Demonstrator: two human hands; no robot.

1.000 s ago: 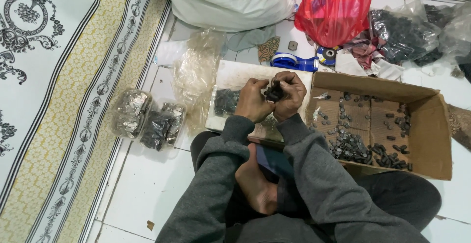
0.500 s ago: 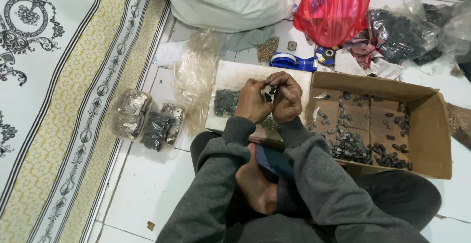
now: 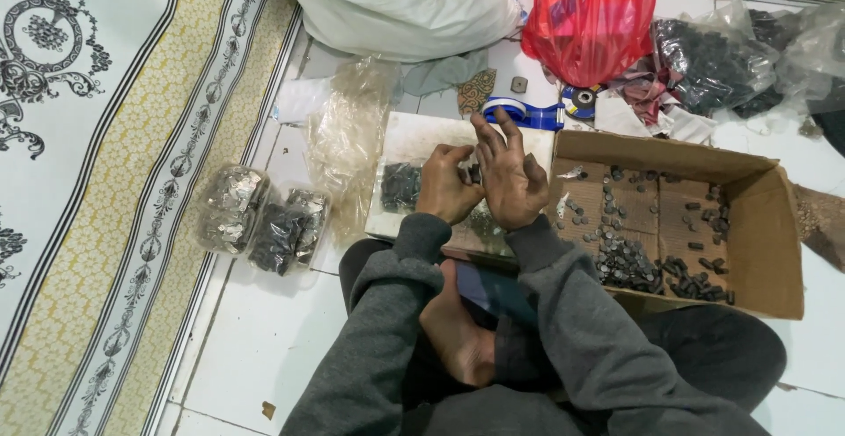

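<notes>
the left hand (image 3: 447, 188) is curled around small dark parts (image 3: 473, 173), while the right hand (image 3: 506, 172) has its fingers spread apart, touching them. judging by the cardboard box (image 3: 755, 225) at 3 o'clock, many dark pieces (image 3: 627, 264) already lie inside; a small pile (image 3: 401, 184) at 9 o'clock on the white board (image 3: 414, 141) looks left to handle.
</notes>
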